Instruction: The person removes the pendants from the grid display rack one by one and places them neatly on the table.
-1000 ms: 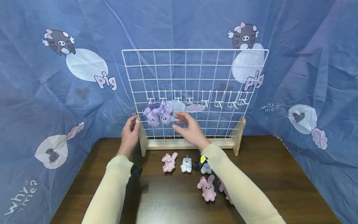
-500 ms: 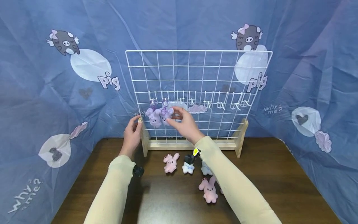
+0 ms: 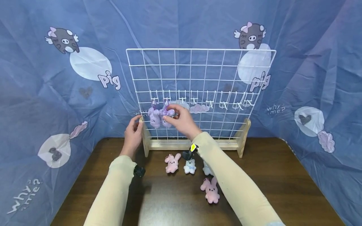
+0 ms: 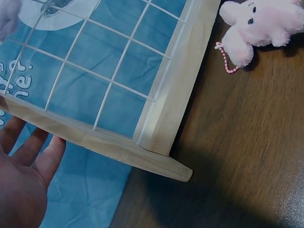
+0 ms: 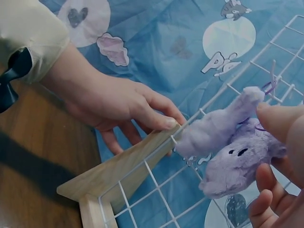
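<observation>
Two lilac plush bunny keychains hang side by side on hooks at the left of a white wire grid rack [image 3: 200, 49]. My right hand [image 3: 183, 122] pinches the right-hand lilac bunny [image 5: 237, 164] between thumb and fingers; its loop stays on the hook. Beside it, the left lilac bunny [image 3: 155, 120] hangs from its own hook. My left hand [image 3: 133, 135] grips the top of the rack's left wooden leg [image 3: 145, 144], thumb in front and fingers behind. The right wrist view shows that grip on the wooden leg [image 5: 128, 161] too.
Several bare white hooks [image 3: 209, 104] continue rightward along the grid. On the brown table [image 3: 167, 201] lie a pink bunny [image 3: 172, 164], a white bear [image 3: 190, 167], another white bear [image 3: 207, 169] partly behind the right sleeve, and a nearer pink bunny [image 3: 211, 192].
My right hand has moved left from beside the hanging lilac bunnies and now pinches the right-hand one. The left hand has stayed on the wooden leg.
</observation>
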A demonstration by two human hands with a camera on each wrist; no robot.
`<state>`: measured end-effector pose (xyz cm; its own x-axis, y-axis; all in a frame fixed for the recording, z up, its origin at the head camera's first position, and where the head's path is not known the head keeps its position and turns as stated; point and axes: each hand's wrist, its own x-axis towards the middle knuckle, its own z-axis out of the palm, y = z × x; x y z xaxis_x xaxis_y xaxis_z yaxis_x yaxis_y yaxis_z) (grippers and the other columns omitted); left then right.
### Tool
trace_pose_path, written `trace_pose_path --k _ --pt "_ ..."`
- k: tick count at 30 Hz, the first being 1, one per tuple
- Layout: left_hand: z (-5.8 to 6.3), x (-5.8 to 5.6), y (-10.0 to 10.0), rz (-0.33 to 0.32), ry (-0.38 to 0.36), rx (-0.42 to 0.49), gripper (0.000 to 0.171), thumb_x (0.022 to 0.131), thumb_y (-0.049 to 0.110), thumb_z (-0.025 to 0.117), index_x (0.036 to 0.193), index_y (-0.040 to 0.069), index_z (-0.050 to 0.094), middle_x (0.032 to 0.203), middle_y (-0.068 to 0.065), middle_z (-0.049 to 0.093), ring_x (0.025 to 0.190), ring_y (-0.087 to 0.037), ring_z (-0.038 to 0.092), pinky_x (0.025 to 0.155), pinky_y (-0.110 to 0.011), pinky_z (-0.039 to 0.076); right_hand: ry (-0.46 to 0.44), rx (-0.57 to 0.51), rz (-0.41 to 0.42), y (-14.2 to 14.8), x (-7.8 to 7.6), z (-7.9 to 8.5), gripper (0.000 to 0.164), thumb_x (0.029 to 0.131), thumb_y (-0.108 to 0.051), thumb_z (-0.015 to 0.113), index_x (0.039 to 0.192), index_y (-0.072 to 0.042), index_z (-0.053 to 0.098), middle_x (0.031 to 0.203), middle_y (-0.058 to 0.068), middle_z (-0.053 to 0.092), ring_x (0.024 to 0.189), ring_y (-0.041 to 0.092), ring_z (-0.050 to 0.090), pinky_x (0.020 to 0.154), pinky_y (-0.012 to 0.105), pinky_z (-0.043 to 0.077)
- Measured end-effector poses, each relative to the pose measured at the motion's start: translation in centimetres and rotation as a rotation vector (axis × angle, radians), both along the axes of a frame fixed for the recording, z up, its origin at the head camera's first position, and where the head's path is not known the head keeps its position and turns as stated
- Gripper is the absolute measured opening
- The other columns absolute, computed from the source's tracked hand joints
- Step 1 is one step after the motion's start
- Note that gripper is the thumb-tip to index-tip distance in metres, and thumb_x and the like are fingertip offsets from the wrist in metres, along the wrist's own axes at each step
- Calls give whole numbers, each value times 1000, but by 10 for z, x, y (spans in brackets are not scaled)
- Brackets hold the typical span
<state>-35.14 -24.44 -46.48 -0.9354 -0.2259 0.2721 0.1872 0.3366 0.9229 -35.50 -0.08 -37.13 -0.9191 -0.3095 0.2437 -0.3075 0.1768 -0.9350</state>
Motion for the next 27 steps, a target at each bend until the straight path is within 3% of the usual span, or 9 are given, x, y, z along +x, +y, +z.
trace_pose_path --k 7,13,20,27 --pt "2 1 1 5 -10 -7 39 112 28 53 150 20 54 140 -22 64 126 -34 60 100 -51 47 -2 5 -17 -2 3 4 43 96 -15 78 136 -6 65 129 12 70 95 22 67 81 31 60" --pt "3 0 1 6 -5 -1 39 112 26 54 149 18 55 138 -22 65 122 -33 61 98 -47 47 6 3 -13 -2 1 1 37 98 -14 77 132 -4 67 115 13 75 87 18 64 82 40 59" --pt "3 0 2 7 -8 2 39 112 25 53 150 17 54 139 -22 65 125 -33 61 100 -48 47 19 -15 32 -1 4 -1 32 99 -10 74 128 2 68 125 18 72 96 23 71 86 33 60" --pt "0 0 1 16 20 -21 38 111 23 54 149 15 56 132 -24 68 115 -32 63 94 -41 46 32 -47 75 3 9 -2 30 100 -7 71 128 5 68 125 20 71 89 17 69 88 45 60"
